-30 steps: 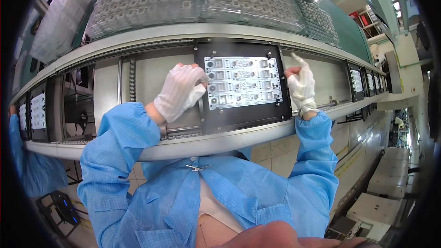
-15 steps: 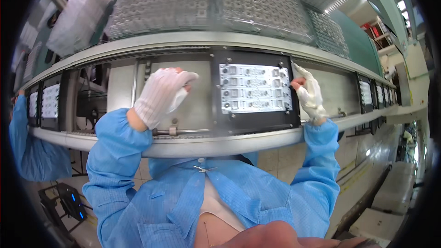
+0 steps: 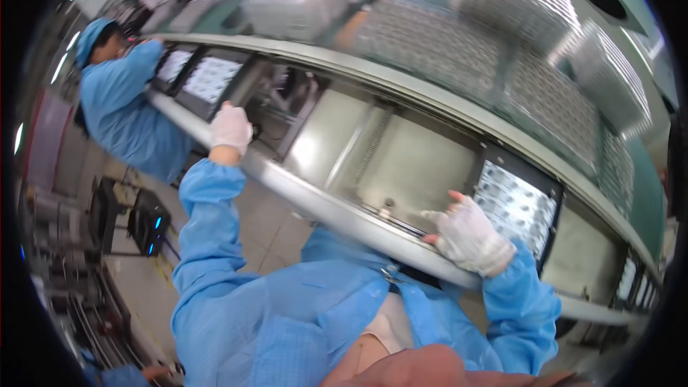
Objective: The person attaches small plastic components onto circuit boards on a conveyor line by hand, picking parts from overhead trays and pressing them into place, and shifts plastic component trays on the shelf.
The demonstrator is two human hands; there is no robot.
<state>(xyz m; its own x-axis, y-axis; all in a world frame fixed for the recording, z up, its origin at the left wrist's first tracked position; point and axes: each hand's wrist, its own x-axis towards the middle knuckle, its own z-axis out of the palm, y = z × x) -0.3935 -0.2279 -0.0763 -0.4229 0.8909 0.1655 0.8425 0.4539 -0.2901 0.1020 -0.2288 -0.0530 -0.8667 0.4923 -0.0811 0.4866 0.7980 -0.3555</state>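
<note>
My left hand [image 3: 231, 131], in a white glove with bare fingertips, reaches far left over the near rail. Its fingertips meet the near right corner of a black-framed pallet [image 3: 210, 79] that carries a bright panel of small parts. Blur and the hand itself hide whether the fingers grip that edge. My right hand [image 3: 469, 235], gloved alike, hovers above the conveyor with its fingers apart and nothing in them. Close to its right lies another black pallet [image 3: 517, 201] with a light panel of parts in rows, its near left portion covered by my hand.
The near metal rail [image 3: 322, 193] runs between my body and the conveyor. Stacked clear trays [image 3: 516, 0] and flat trays of parts [image 3: 430, 43] stand on the green bench behind. At far left a co-worker [image 3: 129, 100] in blue leans over the line. A black stool [image 3: 136, 218] stands below.
The view has swung toward the left. My left hand has stretched out left to the other pallet. My right hand has left the right edge of the nearer pallet and come to its left side.
</note>
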